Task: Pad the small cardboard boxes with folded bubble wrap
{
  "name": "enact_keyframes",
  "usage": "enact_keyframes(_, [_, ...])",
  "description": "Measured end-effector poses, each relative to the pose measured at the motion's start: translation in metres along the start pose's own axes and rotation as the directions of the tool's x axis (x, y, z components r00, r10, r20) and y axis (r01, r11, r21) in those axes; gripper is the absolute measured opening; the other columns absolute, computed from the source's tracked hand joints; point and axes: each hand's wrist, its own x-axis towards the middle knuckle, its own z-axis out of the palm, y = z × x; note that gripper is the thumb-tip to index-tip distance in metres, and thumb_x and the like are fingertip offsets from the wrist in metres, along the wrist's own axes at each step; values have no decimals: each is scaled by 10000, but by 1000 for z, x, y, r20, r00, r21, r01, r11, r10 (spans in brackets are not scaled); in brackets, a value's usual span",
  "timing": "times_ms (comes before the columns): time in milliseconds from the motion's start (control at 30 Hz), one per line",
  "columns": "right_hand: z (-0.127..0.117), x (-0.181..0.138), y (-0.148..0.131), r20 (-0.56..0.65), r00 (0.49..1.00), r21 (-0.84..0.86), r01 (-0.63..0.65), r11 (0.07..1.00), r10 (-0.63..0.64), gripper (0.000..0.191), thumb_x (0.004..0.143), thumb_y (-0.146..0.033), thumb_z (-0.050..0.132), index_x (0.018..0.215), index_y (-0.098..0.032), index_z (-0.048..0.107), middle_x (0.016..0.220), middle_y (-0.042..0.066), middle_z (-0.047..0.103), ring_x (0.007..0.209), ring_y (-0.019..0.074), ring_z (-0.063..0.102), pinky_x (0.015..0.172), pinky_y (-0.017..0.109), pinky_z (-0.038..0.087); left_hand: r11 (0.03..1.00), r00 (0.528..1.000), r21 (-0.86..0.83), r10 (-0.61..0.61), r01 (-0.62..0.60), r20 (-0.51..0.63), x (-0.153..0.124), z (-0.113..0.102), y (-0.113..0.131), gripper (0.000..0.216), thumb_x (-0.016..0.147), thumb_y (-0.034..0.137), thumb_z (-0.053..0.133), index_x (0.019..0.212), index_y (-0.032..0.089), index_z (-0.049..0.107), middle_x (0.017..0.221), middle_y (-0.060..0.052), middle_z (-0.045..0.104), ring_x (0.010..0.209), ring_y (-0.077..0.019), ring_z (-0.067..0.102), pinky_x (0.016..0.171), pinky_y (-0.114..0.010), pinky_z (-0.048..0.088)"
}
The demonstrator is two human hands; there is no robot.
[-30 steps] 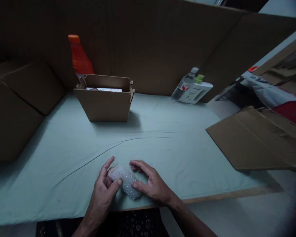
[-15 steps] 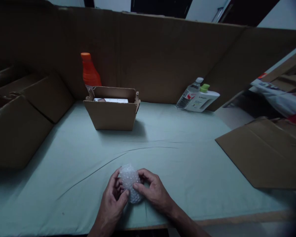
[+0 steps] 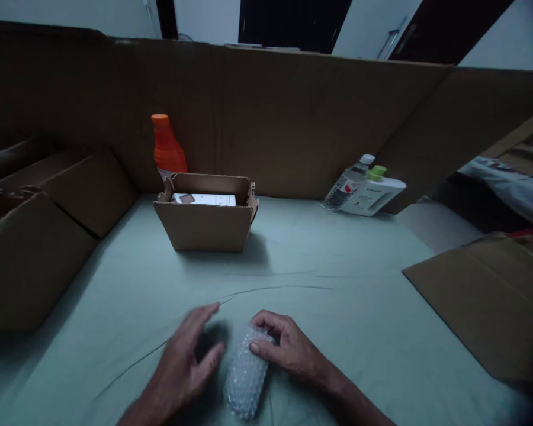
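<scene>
A bundle of clear bubble wrap (image 3: 247, 378) tilts above the pale green cloth near the front of the table; what is inside it, if anything, cannot be made out. My right hand (image 3: 288, 349) pinches its upper right end between thumb and fingers. To the left, my left hand (image 3: 184, 355) is apart from the bundle, thumb and fingers spread, holding nothing and slightly blurred. Beyond both hands stands an open cardboard box (image 3: 208, 228) with a white carton (image 3: 206, 200) inside.
An orange bottle (image 3: 169, 148) stands behind the box. A clear plastic bottle (image 3: 347, 184) and a white jug with a green cap (image 3: 373, 197) lean at the back right. Larger cardboard boxes (image 3: 26, 266) flank the left, a cardboard flap (image 3: 479, 302) the right. A cardboard wall (image 3: 293, 118) closes the back.
My left hand has let go of the bubble wrap and moved left, opening. The bundle now hangs longer toward me from my right hand. The view has tilted up slightly.
</scene>
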Motion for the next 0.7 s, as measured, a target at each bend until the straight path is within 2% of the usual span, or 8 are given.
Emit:
enact_keyframes(33, [-4, 1, -1, -16, 1000, -2, 0, 1000, 0, 197, 768, -350, 702, 836, -175, 642, 729, -24, 578, 682, 125, 489, 629, 238, 372, 990, 994, 125, 82, -73, -72, 16, -15, -1, 507, 897, 237, 614, 1389, 295, 509, 1267, -98, 670, 1125, -248, 667, 935, -388, 561])
enact_keyframes(133, [-17, 3, -2, -44, 999, -26, 8, 1000, -9, 205, 778, -363, 701, 852, -179, 649, 745, -12, 601, 690, 136, 511, 629, 243, 385, 901, 952, 401, 253, -168, -170, 73, -56, -3, 520, 906, 209, 599, 1412, 261, 488, 1363, -131, 597, 1273, -291, 574, 1060, -481, 479])
enact_keyframes(200, [-25, 3, -5, -61, 998, -52, 6, 999, -9, 217, 787, -379, 696, 868, -182, 653, 750, -5, 611, 694, 143, 524, 630, 248, 398, 825, 928, 533, 328, -191, -175, 109, -74, -7, 545, 897, 198, 593, 1428, 217, 471, 1420, -161, 556, 1382, -337, 478, 1116, -536, 409])
enact_keyframes(300, [-38, 2, -12, -112, 993, -104, 9, 995, -21, 235, 811, -409, 689, 885, -187, 663, 757, 4, 625, 704, 153, 551, 641, 255, 435, 738, 935, 647, 337, -189, -112, 154, -84, -20, 565, 879, 188, 571, 1433, 154, 468, 1418, -185, 559, 1419, -377, 419, 1149, -575, 337])
enact_keyframes(400, [-56, 2, -26, -208, 974, -162, 52, 985, -85, 243, 835, -423, 693, 905, -191, 683, 798, 17, 654, 740, 166, 594, 682, 268, 488, 735, 947, 657, 305, -168, -99, 183, -86, -34, 454, 865, 160, 510, 1314, 136, 575, 1208, -163, 664, 1231, -345, 570, 1129, -559, 345])
enact_keyframes(533, [-88, 4, -51, -372, 905, -188, 146, 971, -208, 277, 838, -438, 736, 970, -196, 705, 863, 39, 687, 760, 174, 641, 683, 275, 548, 791, 956, 586, 280, -177, -90, 196, -93, -40, 280, 847, 156, 477, 1046, 205, 668, 908, -78, 691, 923, -262, 646, 956, -439, 484])
enact_keyframes(600, [-102, 8, -67, -477, 834, -166, 227, 960, -279, 326, 821, -459, 766, 1009, -199, 708, 865, 43, 691, 743, 170, 651, 653, 270, 565, 804, 958, 558, 283, -204, -57, 188, -95, -35, 197, 865, 182, 477, 910, 226, 663, 835, -58, 679, 839, -246, 640, 900, -427, 502])
enact_keyframes(700, [-115, 18, -100, -573, 724, -153, 366, 918, -384, 336, 813, -460, 785, 1042, -226, 709, 846, 23, 685, 698, 139, 634, 616, 236, 555, 793, 945, 551, 327, -261, -22, 162, -92, -22, 201, 906, 198, 452, 869, 220, 649, 802, -51, 679, 799, -243, 640, 951, -492, 475])
